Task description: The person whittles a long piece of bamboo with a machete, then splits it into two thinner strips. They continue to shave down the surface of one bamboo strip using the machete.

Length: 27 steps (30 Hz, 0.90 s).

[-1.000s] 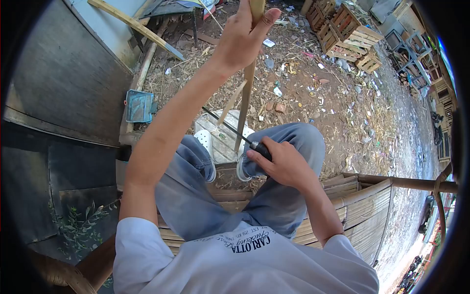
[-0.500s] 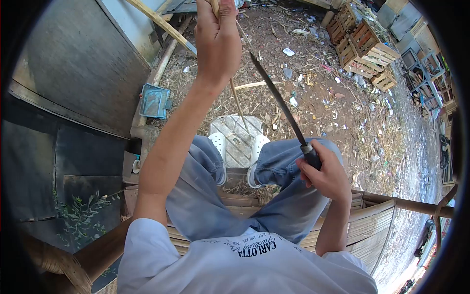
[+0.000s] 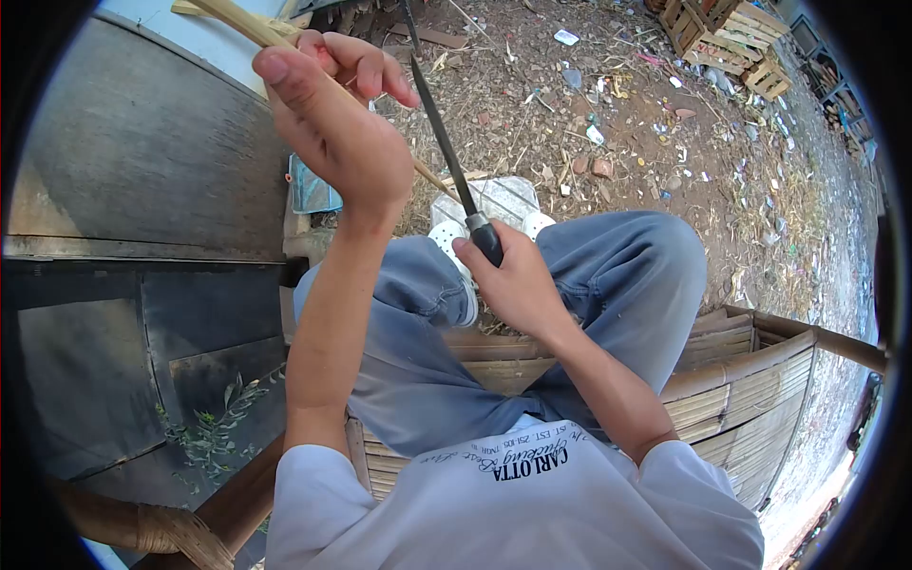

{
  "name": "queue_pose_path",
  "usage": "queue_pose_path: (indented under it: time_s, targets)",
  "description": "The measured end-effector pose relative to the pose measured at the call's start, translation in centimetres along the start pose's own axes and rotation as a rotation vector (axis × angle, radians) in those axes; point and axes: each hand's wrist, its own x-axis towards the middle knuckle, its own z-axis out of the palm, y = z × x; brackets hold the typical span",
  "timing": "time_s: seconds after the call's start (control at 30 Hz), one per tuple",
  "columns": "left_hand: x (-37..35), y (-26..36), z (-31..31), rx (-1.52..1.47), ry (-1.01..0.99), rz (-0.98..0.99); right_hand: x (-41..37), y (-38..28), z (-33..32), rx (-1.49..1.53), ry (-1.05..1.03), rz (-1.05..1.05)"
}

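My left hand (image 3: 342, 123) is raised at the upper left, its thumb against a pale wooden stick (image 3: 234, 19) and its other fingers curled loosely. The stick slants down behind the hand, and its lower part shows near the stone block (image 3: 496, 199) between my feet. In my right hand (image 3: 513, 275) is the black handle of a long, narrow knife (image 3: 439, 128). The dark blade points up and away, just to the right of my left hand, and does not touch it.
Bamboo slats (image 3: 750, 418) form the seat beneath me. Dark panels (image 3: 142, 161) stand at the left, above a leafy plant (image 3: 214, 432). A blue basket (image 3: 313, 190) sits beyond my left forearm. Wooden crates (image 3: 727, 38) lie at the upper right, past littered ground (image 3: 617, 142).
My left hand has moved left and down with the stick, and its fingers have loosened. My right hand has carried the knife left, bringing the blade closer to my left hand. The view has shifted.
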Motion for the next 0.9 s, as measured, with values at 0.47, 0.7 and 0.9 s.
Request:
queue_pose_path:
  time_s: [0.47,0.7,0.9]
  targets:
    - [-0.9,0.9,-2.8,-0.183,-0.015,-0.239,-1.5,-2.1,-1.5,-0.013,0.077,-0.028]
    - [-2.1,1.1,-3.6,-0.303,-0.077,-0.227,-1.6,-0.4,-1.3,-0.016,0.087,0.053]
    - [-1.3,1.1,-4.9,-0.345,-0.184,-0.151,0.1,4.6,0.4,-0.094,-0.126,0.288]
